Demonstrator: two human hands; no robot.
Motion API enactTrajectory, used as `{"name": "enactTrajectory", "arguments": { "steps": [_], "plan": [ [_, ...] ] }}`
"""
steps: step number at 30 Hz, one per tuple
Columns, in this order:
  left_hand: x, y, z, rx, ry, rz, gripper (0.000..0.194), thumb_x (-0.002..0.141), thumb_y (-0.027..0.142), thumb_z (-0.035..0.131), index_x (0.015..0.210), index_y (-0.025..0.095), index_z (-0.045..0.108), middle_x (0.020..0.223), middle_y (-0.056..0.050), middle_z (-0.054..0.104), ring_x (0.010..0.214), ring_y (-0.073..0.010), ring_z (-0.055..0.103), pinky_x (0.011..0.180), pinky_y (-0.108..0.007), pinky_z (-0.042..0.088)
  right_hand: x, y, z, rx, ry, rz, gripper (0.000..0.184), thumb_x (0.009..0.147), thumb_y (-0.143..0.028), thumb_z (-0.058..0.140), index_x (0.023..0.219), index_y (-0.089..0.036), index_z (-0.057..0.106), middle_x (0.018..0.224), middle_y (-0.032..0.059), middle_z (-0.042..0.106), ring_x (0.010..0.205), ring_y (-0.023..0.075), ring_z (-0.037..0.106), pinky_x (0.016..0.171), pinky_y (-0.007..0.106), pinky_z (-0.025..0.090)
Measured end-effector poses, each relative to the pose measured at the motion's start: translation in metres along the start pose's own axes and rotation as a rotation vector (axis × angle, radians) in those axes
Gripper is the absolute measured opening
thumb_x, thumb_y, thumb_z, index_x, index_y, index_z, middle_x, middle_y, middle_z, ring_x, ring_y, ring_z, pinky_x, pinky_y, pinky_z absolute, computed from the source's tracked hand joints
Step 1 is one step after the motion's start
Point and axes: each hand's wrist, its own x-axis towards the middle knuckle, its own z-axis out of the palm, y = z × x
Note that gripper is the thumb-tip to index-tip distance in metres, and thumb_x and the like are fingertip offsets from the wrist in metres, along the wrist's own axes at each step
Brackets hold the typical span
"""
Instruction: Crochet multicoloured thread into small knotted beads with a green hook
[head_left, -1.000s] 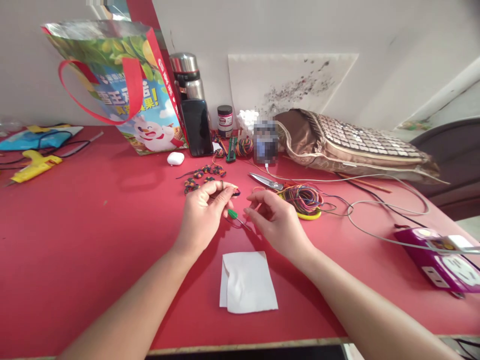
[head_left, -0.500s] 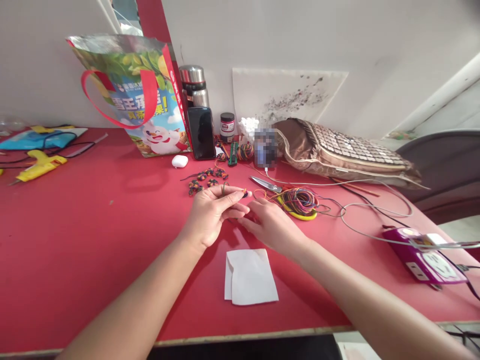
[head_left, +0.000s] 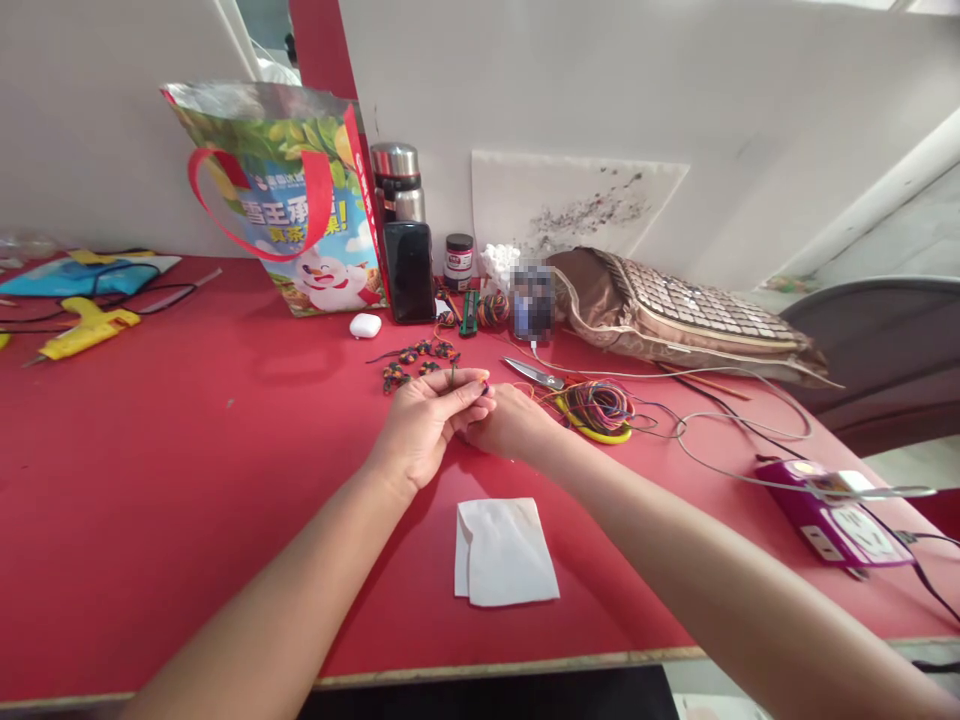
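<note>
My left hand (head_left: 427,420) is closed, with thumb and forefinger pinching a small knotted piece of multicolored cord (head_left: 485,387). Pressed up against it from the right is my right hand (head_left: 506,420); its fingertips are hidden behind the left fingers, so what they grip does not show. Just beyond the left hand lies a braided multicolored cord strand (head_left: 420,352) with flower-like knots. A coil of multicolored cord (head_left: 600,405) rests over the yellow handles of scissors (head_left: 532,373) to the right of my hands. Folded white paper (head_left: 508,553) lies nearer to me.
Behind the hands stand a printed bag (head_left: 330,240), a steel flask (head_left: 397,185), a black phone (head_left: 410,272) and a jar (head_left: 459,262). A brown cushion (head_left: 675,310) leans at the back right. A purple power strip (head_left: 832,515) and cables lie right; a yellow glue gun (head_left: 90,328) lies left.
My right hand has moved left and in behind the left fingers, closing the gap between them. The left hand keeps its pinch on the cord. The view has shifted slightly.
</note>
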Motion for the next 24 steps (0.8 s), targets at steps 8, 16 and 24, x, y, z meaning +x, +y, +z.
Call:
{"name": "enactTrajectory", "arguments": {
  "steps": [8,16,24],
  "plan": [
    [-0.002,-0.002,-0.002,-0.005,-0.051,-0.017,0.011,0.078,-0.001,0.085,0.077,0.01,0.084,0.07,-0.005,0.079,0.057,-0.0082,0.072,0.057,-0.013,0.058,-0.034,0.063,-0.007,0.779,0.243,0.115,0.021,0.102,-0.037,0.056,0.087,-0.022,0.056,0.058,-0.0027,0.063,0.047,0.0154,0.065,0.047,0.025,0.053],
    [0.005,-0.014,-0.01,0.033,-0.107,-0.038,0.025,0.061,0.014,0.102,0.077,0.011,0.084,0.073,-0.002,0.078,0.059,-0.0079,0.071,0.057,-0.014,0.059,-0.051,0.074,0.019,2.011,0.343,0.002,0.045,0.06,-0.033,0.107,0.078,-0.018,0.069,0.067,-0.0048,0.073,0.05,0.0098,0.071,0.046,0.017,0.06],
    [0.004,-0.021,-0.008,0.125,-0.156,-0.123,0.034,0.056,0.028,0.107,0.076,0.013,0.084,0.064,-0.001,0.074,0.057,-0.0071,0.068,0.055,-0.012,0.054,-0.047,0.068,0.028,2.067,0.376,0.002,0.04,0.065,-0.029,0.105,0.079,-0.018,0.069,0.069,-0.0046,0.075,0.052,0.012,0.075,0.048,0.018,0.064]
  ]
}}
